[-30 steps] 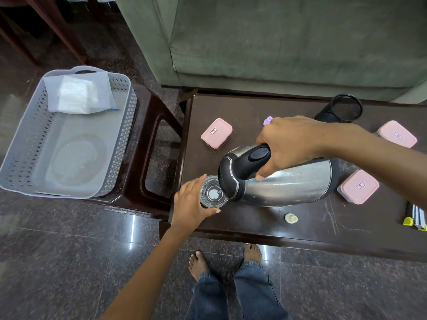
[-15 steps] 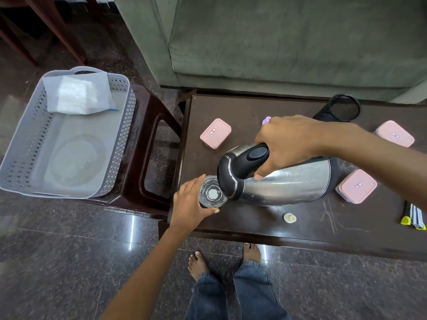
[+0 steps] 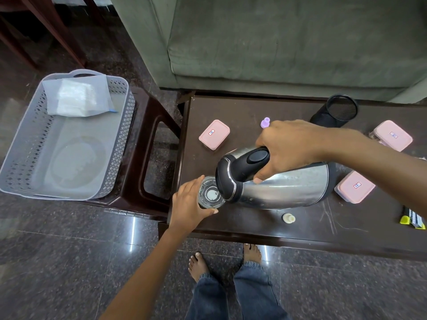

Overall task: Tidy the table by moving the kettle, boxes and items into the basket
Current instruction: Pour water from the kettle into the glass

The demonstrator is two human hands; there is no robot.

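Observation:
A steel kettle (image 3: pixel 286 188) with a black lid and handle is tipped on its side over the dark table (image 3: pixel 242 112), spout to the left. My right hand (image 3: pixel 291 146) grips its handle. The spout sits over a clear glass (image 3: pixel 210 192) at the table's front left corner, which my left hand (image 3: pixel 187 204) holds from the left. Three pink boxes lie on the table: one at back left (image 3: pixel 214 134), one to the right of the kettle (image 3: pixel 354 189), one at far right (image 3: pixel 392 135). The grey basket (image 3: pixel 20 162) stands on a stool at left.
A white packet (image 3: pixel 76 98) lies in the basket's far end. A black mesh cup (image 3: pixel 335 110), a purple cap (image 3: pixel 265 122), a cream cap (image 3: pixel 288 218) and yellow-black markers (image 3: pixel 412 219) are on the table. A green sofa (image 3: pixel 288 42) stands behind. My bare feet are below the table's front edge.
Nothing has visibly shifted; the kettle stays tipped over the glass with both hands in the same places.

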